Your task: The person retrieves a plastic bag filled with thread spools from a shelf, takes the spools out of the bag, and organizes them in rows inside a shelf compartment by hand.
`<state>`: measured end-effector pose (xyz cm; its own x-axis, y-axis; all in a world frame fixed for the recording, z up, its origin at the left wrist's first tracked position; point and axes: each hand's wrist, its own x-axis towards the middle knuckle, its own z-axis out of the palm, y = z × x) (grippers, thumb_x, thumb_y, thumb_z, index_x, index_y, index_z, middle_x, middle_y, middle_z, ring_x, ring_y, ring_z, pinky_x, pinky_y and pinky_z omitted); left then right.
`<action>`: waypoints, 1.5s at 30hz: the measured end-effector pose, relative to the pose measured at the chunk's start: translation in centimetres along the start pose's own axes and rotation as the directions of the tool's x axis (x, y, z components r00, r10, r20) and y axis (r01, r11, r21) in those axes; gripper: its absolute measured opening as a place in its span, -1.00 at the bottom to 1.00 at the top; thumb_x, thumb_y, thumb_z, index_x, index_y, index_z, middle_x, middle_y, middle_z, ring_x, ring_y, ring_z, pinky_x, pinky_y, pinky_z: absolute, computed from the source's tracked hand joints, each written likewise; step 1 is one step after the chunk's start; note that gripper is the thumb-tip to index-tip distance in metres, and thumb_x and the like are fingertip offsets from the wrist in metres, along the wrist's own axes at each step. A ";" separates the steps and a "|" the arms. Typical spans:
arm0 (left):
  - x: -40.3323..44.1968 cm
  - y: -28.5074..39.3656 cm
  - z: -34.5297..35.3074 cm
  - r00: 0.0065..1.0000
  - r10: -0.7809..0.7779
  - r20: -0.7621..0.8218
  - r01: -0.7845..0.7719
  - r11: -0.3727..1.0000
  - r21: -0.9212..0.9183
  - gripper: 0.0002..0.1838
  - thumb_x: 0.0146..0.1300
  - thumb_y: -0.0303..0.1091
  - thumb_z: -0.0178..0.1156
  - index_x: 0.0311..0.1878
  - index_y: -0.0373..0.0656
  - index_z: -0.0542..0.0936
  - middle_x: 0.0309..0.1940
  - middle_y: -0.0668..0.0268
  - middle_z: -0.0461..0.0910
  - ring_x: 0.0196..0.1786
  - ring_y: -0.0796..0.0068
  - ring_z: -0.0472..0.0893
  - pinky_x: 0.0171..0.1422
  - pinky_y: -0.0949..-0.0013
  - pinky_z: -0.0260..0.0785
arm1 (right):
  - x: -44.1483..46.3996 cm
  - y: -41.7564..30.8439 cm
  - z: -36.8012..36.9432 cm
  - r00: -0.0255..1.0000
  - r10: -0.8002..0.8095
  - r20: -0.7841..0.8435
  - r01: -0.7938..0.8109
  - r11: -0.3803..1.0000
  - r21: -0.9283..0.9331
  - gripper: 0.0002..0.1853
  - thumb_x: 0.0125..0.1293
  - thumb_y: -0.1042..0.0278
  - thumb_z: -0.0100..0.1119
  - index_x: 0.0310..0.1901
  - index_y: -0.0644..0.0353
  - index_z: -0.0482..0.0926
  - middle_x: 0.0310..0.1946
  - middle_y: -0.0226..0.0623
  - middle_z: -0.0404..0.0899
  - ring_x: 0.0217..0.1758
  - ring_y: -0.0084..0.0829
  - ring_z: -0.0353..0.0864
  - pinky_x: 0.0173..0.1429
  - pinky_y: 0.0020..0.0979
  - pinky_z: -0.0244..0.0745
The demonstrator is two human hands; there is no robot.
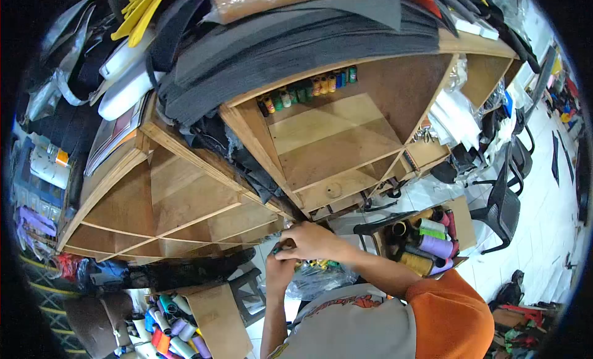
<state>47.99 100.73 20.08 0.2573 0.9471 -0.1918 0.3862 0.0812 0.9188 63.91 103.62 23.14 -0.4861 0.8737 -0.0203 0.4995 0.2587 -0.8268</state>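
Note:
My left hand (280,271) is closed around a small dark green thread spool (277,250), mostly covered by the fingers. Just above it, my right hand (312,241) has its fingers bent together against the left hand; what they pinch, if anything, is hidden. Below the hands lies a clear plastic bag (309,283) with small yellow and green spools in it. A row of small thread spools (302,93) in several colours stands at the back of the open wooden shelf (336,127) in front of me.
A second wooden shelf unit (185,177) stands left. Dark folded fabric (296,41) covers the shelf top. Boxes of large thread cones stand at right (460,220) and lower left (216,319). Black chairs (499,211) stand on the white tiled floor (537,167).

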 end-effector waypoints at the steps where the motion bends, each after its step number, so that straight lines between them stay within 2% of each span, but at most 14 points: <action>1: 0.1 -0.2 -0.1 1.000 0.016 0.011 -0.016 1.000 -0.012 -0.83 0.11 -0.52 0.10 -0.21 -0.34 0.52 -0.43 0.29 0.60 -0.37 0.56 0.55 -0.32 0.46 0.39 | -0.2 0.1 0.8 0.999 0.005 -0.050 -0.006 1.000 -0.026 -0.55 0.12 -0.05 0.23 -0.26 0.25 0.62 -0.37 -0.07 0.62 -0.31 -0.23 0.64 -0.20 -0.32 0.50; 6: 0.6 -1.1 0.5 0.994 0.103 0.048 -0.107 0.990 0.088 -0.73 0.08 -0.43 0.25 -0.16 -0.32 0.49 -0.41 0.28 0.60 -0.38 0.60 0.54 -0.33 0.49 0.40 | -0.6 1.9 0.2 0.985 -0.014 -0.171 0.042 0.987 0.157 -0.58 0.08 0.00 0.27 -0.32 0.27 0.63 -0.51 -0.13 0.60 -0.44 -0.31 0.61 -0.29 -0.34 0.49; 7: 1.0 -1.0 0.7 0.985 0.164 0.056 -0.171 0.972 0.162 -0.70 0.08 -0.40 0.28 -0.15 -0.32 0.48 -0.42 0.28 0.59 -0.38 0.62 0.54 -0.32 0.50 0.40 | -0.9 0.7 -2.2 0.966 0.168 -0.198 -0.100 0.945 0.311 -0.61 0.09 0.02 0.27 -0.33 0.27 0.63 -0.52 -0.21 0.60 -0.46 -0.38 0.59 -0.32 -0.39 0.47; 8: 0.3 0.8 0.8 0.996 -0.059 0.072 0.058 0.998 0.013 -0.60 0.05 -0.34 0.36 -0.10 -0.31 0.46 -0.41 0.28 0.59 -0.37 0.61 0.54 -0.30 0.49 0.40 | -1.3 -0.4 -4.9 0.919 0.346 -0.191 -0.227 0.857 0.463 -0.63 0.11 0.05 0.26 -0.34 0.27 0.63 -0.54 -0.28 0.60 -0.48 -0.46 0.56 -0.34 -0.43 0.45; 9: -0.1 1.4 0.7 0.995 -0.066 0.069 0.067 0.998 -0.010 -0.60 0.05 -0.34 0.36 -0.10 -0.31 0.47 -0.41 0.28 0.59 -0.37 0.61 0.54 -0.30 0.49 0.40 | -0.5 3.6 -5.4 0.868 0.220 -0.445 -0.013 0.907 0.422 -0.69 0.14 0.12 0.23 -0.37 0.26 0.63 -0.52 -0.37 0.60 -0.52 -0.57 0.50 -0.41 -0.49 0.40; 13: 0.1 -0.3 0.3 0.999 -0.049 0.017 0.049 0.999 0.008 -0.62 0.04 -0.37 0.36 -0.10 -0.29 0.50 -0.35 0.25 0.59 -0.34 0.59 0.54 -0.27 0.50 0.40 | 0.9 4.9 -16.5 0.328 0.353 -0.876 -0.072 0.934 0.349 -0.76 0.26 0.32 0.12 -0.17 0.34 0.57 -0.51 -0.24 0.62 -0.51 -0.55 0.59 -0.40 -0.53 0.44; 17: -0.1 -1.2 0.5 0.990 -0.140 -0.010 0.140 0.990 0.021 -0.65 0.05 -0.38 0.35 -0.10 -0.24 0.52 -0.28 0.26 0.60 -0.31 0.59 0.55 -0.25 0.49 0.41 | 7.0 19.6 -24.2 0.047 -0.076 -0.996 -0.259 0.962 -0.085 -0.76 0.19 0.37 0.16 -0.22 0.40 0.54 -0.49 -0.11 0.61 -0.45 -0.43 0.64 -0.32 -0.43 0.48; 20: -0.5 -0.7 0.6 0.982 -0.189 -0.021 0.190 0.982 0.017 -0.66 0.04 -0.39 0.35 -0.11 -0.25 0.53 -0.30 0.26 0.60 -0.35 0.59 0.54 -0.26 0.47 0.40 | 8.9 20.0 -26.8 0.121 -0.028 -0.992 -0.398 0.914 -0.074 -0.73 0.21 0.27 0.14 -0.29 0.38 0.58 -0.36 0.09 0.59 -0.27 -0.02 0.60 -0.20 -0.19 0.50; 24: -0.8 -1.4 0.2 0.976 -0.217 -0.033 0.218 0.975 0.039 -0.67 0.04 -0.36 0.35 -0.13 -0.24 0.54 -0.39 0.25 0.61 -0.36 0.58 0.54 -0.26 0.47 0.39 | 11.3 21.8 -27.3 0.183 0.016 -0.983 -0.587 0.804 -0.096 -0.73 0.21 0.28 0.12 -0.33 0.39 0.58 -0.39 0.11 0.58 -0.28 0.02 0.58 -0.20 -0.18 0.50; 30: -0.9 -2.6 -0.5 0.984 -0.127 -0.128 0.140 0.984 0.106 -0.66 0.03 -0.36 0.35 -0.11 -0.23 0.54 -0.40 0.26 0.61 -0.36 0.56 0.54 -0.23 0.47 0.39 | 12.3 22.7 -26.4 0.104 -0.014 -0.994 -0.484 0.873 -0.063 -0.81 0.12 0.42 0.14 -0.40 0.42 0.57 -0.45 0.14 0.55 -0.30 0.03 0.58 -0.21 -0.17 0.50; 33: -0.7 -4.0 -0.8 0.982 -0.148 -0.118 0.154 0.987 0.036 -0.67 0.03 -0.36 0.35 -0.11 -0.21 0.55 -0.38 0.27 0.61 -0.38 0.56 0.53 -0.24 0.46 0.39 | 11.5 22.3 -26.5 0.282 0.145 -0.948 -0.589 0.806 -0.051 -0.87 0.06 0.49 0.13 -0.47 0.41 0.56 -0.48 0.15 0.54 -0.32 0.05 0.58 -0.20 -0.16 0.49; 36: -0.8 -3.0 -0.8 0.974 -0.203 -0.105 0.204 0.979 -0.006 -0.68 0.04 -0.37 0.34 -0.12 -0.19 0.55 -0.38 0.27 0.62 -0.39 0.58 0.52 -0.26 0.47 0.39 | 12.2 23.5 -25.9 0.112 -0.040 -0.993 -0.428 0.900 -0.085 -0.87 0.05 0.51 0.12 -0.52 0.42 0.55 -0.51 0.17 0.54 -0.36 0.07 0.57 -0.19 -0.15 0.48; 42: -0.6 -3.4 -0.9 0.976 -0.188 -0.110 0.189 0.982 -0.001 -0.67 0.03 -0.43 0.33 -0.10 -0.19 0.54 -0.43 0.30 0.58 -0.40 0.63 0.50 -0.32 0.49 0.37 | 10.4 20.0 -26.0 0.238 0.379 -0.894 -0.571 0.800 0.187 -0.83 0.07 0.48 0.13 -0.41 0.47 0.56 -0.38 0.20 0.55 -0.22 0.00 0.60 -0.17 -0.18 0.48; 45: -0.9 -0.2 -1.1 0.968 -0.216 -0.125 0.217 0.976 -0.002 -0.68 0.04 -0.46 0.31 -0.09 -0.18 0.53 -0.39 0.27 0.60 -0.41 0.61 0.50 -0.34 0.48 0.37 | 9.6 20.7 -25.3 0.190 0.302 -0.934 -0.563 0.813 0.148 -0.79 0.08 0.45 0.15 -0.33 0.47 0.56 -0.34 0.19 0.56 -0.18 0.00 0.60 -0.14 -0.20 0.49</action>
<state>46.71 100.21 20.40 0.0553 0.9383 -0.3412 0.4308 0.2859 0.8560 87.76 127.81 20.06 0.7282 0.6293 0.2716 0.5736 -0.3426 -0.7441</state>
